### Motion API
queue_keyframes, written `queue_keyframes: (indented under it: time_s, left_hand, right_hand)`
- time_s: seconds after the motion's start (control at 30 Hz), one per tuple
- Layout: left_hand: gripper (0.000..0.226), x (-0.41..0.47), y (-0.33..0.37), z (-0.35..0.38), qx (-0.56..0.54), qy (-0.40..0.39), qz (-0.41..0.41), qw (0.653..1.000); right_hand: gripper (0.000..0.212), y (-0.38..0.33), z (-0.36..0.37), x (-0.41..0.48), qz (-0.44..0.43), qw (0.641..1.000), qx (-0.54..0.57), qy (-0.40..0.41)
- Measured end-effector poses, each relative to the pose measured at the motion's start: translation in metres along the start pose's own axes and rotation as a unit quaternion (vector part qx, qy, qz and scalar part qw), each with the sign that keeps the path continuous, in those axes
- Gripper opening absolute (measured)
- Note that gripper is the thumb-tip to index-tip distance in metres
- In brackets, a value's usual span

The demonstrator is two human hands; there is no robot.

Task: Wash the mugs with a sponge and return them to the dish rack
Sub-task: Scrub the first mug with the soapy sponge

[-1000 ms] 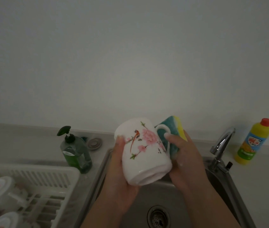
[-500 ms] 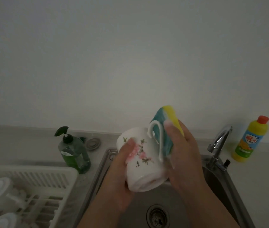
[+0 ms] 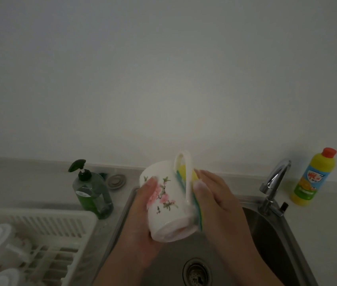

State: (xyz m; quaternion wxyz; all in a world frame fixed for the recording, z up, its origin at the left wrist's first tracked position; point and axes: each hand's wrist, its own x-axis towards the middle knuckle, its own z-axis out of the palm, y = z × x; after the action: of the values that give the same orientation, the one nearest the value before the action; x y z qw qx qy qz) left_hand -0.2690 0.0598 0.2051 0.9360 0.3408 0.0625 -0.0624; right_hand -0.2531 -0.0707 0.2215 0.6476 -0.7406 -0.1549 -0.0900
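Cradles the mug [image 3: 169, 211] in the left hand [image 3: 143, 234] above the sink [image 3: 266, 234], long axis slanting away from the body, handle uppermost. Clamps the sponge [image 3: 184, 172] in the right hand [image 3: 217, 203] against the mug's right wall. Puts the dish rack [image 3: 39, 221] nearest the left hand.

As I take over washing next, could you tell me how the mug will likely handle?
The mug looks glossy and perhaps wet, so probably slippery. It seems ceramic: likely rigid and breakable if dropped into the sink. Laid sideways, its round body may roll.
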Motion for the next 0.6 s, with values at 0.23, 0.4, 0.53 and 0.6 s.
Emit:
queue_keyframes:
  time_s: [0.23, 0.4, 0.53, 0.6]
  left_hand:
    - [0.058, 0.001, 0.005, 0.002, 0.045, 0.003, 0.048, 0.998]
    - [0.076, -0.003, 0.000, -0.037, 0.082, -0.077, 0.082, 0.990]
    - [0.070, -0.002, 0.004, -0.023, -0.021, -0.214, -0.022, 0.976]
    - [0.067, 0.003, 0.004, -0.018, 0.059, -0.093, 0.051, 0.993]
  right_hand:
    - [0.026, -0.012, -0.011, 0.026, -0.055, 0.994, 0.003, -0.094]
    - [0.024, -0.004, -0.024, 0.011, -0.135, 0.981, -0.001, -0.136]
    - [0.023, 0.000, -0.025, 0.015, -0.124, 0.986, -0.049, -0.103]
    - [0.022, -0.002, -0.019, 0.019, -0.061, 0.996, -0.013, -0.066]
